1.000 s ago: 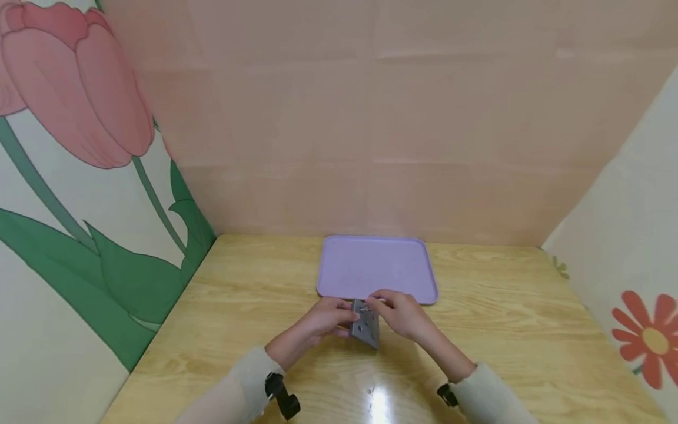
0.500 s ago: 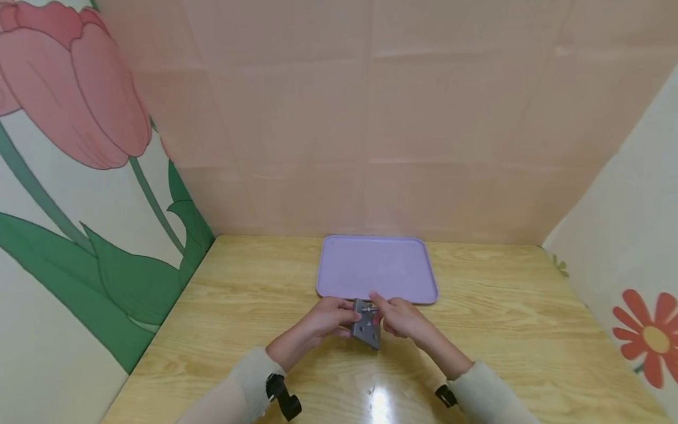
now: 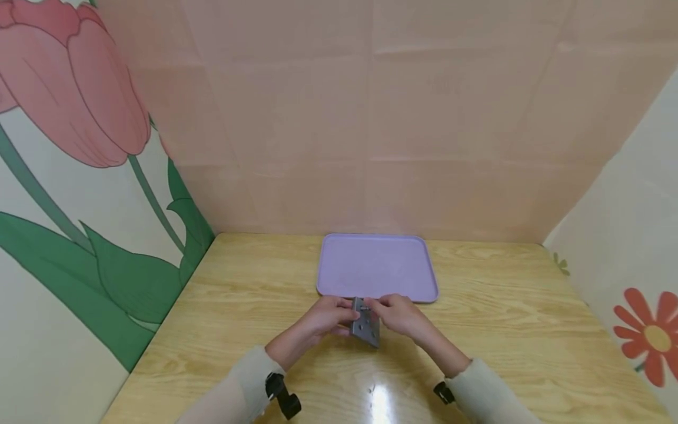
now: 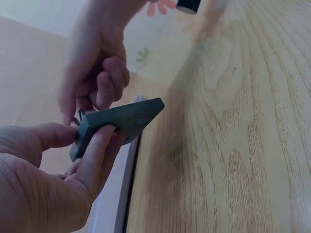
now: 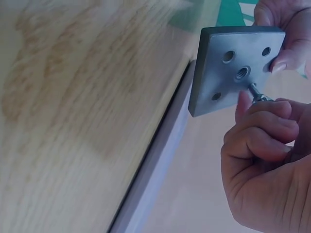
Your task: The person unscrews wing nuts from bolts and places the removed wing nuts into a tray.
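As I judge from here, the left hand [image 3: 323,318] grips the drilled metal plate [image 5: 228,73] above the table [image 3: 254,271], facing rightward, so that the right hand [image 3: 401,316], pinching a screw [image 5: 257,94], reaches a corner hole.

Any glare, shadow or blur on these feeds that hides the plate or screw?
Head view: bright glare on the table, but clear of the metal plate; left wrist: dim, with a dark shadow along the table; right wrist: screw and the metal plate's holes readable, wood grain soft.
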Tool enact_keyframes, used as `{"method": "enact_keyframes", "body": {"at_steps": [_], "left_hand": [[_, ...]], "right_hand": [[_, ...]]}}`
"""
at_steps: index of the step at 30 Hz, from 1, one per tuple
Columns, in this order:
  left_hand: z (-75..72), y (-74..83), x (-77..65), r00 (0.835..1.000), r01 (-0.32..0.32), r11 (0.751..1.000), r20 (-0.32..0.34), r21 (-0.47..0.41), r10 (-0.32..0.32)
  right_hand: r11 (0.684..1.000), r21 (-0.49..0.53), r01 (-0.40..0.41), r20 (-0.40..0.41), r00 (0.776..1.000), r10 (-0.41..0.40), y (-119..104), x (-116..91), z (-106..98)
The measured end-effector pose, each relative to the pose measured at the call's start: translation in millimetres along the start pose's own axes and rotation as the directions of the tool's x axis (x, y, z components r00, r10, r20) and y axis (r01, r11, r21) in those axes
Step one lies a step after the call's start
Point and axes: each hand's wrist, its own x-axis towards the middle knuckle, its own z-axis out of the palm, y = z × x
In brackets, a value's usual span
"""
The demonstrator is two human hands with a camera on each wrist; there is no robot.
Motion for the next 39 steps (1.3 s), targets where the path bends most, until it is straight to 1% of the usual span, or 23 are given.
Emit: {"method": "enact_keyframes", "body": {"at_steps": [3,6,12,15,18,24,28,30,33,35,39], "left_hand": [[-0.8,0.1,-0.7,1.0,0.002,1.0,-0.002,-0.003,-0.002],[-1.4,-0.1,-1.2,1.0,0.004,1.0,-0.005,-0.01,-0.004],[-1.5,0.9,-2.0,1.0,0.007,1.0,-0.017,-0.012,-0.008],[-1.2,2.0,-2.7,1.0,0.003,1.0,-0.018,-0.009,-0.003],[-1.0,2.8,-2.8,1.0,0.005,1.0,-0.013,-0.012,-0.005],[-0.8,3.7,-2.2,1.0,0.009,1.0,-0.014,-0.01,-0.009],[-0.4,3.5,-2.0,1.0,0.006,1.0,-0.021,-0.004,-0.006],[-0.5,3.1,-1.8,1.0,0.003,1.0,-0.026,-0.002,-0.003],[-0.2,2.7,-1.4,1.0,-0.004,1.0,-0.027,-0.006,0.004],[0.3,2.4,-1.1,1.0,-0.006,1.0,-0.026,-0.006,0.006],[1.1,2.2,0.2,1.0,-0.009,1.0,-0.022,-0.004,0.009]], "right_hand": [[0.997,-0.058,0.054,-0.034,0.998,-0.056,0.0,0.3,-1.1],[0.991,-0.076,0.108,-0.045,0.993,-0.112,-0.7,0.4,-2.3],[0.968,-0.113,0.225,-0.049,0.972,-0.231,0.5,0.4,-4.2],[0.96,-0.106,0.258,-0.049,0.963,-0.265,1.5,-0.4,-5.7],[0.957,-0.089,0.275,-0.051,0.959,-0.281,1.8,-1.0,-6.7],[0.962,-0.064,0.267,-0.046,0.962,-0.27,0.0,-2.0,-8.0],[0.968,-0.054,0.246,-0.079,0.965,-0.25,-2.3,-3.0,-8.9],[0.979,-0.027,0.2,-0.101,0.974,-0.202,-2.9,-2.7,-8.9],[0.995,0.021,0.101,-0.124,0.987,-0.098,-2.4,-2.4,-8.3],[0.998,0.055,0.039,-0.11,0.993,-0.033,-2.1,-2.5,-7.4],[0.996,0.08,-0.032,-0.056,0.998,0.037,-3.2,-3.7,-4.9]]}}
